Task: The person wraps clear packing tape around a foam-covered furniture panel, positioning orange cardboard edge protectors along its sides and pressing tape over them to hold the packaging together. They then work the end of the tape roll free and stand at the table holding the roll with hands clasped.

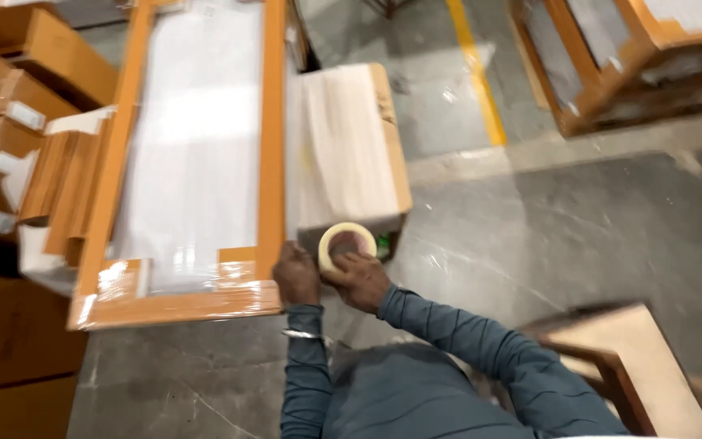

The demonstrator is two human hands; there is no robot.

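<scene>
My right hand point(363, 280) is closed around a roll of tape point(346, 245) — light, stiff, best held by its rim — at the near corner of a long film-wrapped wooden frame point(271, 162). My left hand point(296, 275) presses flat on that slick corner, holding nothing.

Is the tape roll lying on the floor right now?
No, the tape roll is held up in the right hand beside the wrapped wooden frame, with the left hand at the frame's corner.
</scene>
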